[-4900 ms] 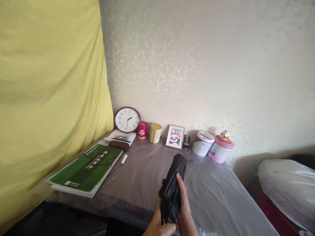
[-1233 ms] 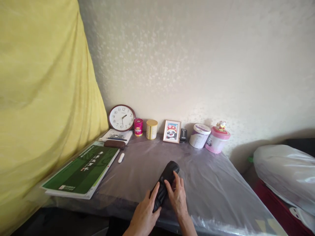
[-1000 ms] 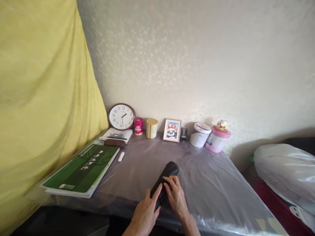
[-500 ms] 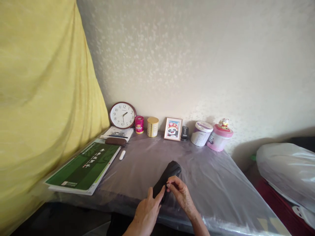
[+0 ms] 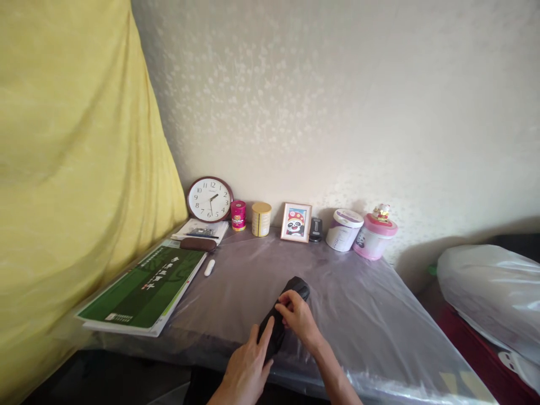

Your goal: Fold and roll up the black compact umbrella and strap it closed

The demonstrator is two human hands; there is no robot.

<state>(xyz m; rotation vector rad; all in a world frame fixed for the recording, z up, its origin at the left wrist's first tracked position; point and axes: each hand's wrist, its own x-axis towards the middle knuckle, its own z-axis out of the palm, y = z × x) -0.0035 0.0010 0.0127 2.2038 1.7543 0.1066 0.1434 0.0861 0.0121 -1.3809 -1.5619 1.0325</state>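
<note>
A black folded umbrella lies slantwise near the front of the table, its far end pointing away to the right. My left hand grips its near end from the left, with fingers along the side and the thumb underneath toward me. Over the umbrella's middle, my right hand is closed in a pinch of thumb and forefinger at the dark fabric. Whatever small part lies between those fingertips, perhaps the strap, is hidden.
A plastic-covered table carries a green book, brown case and white stick-like object at left. Along the wall stand a clock, cans, a picture frame and two tubs. A yellow curtain hangs at left.
My right hand has moved up and slightly left across the umbrella, still pinching. My left hand has shifted a little toward me and left, with the umbrella's near end.
</note>
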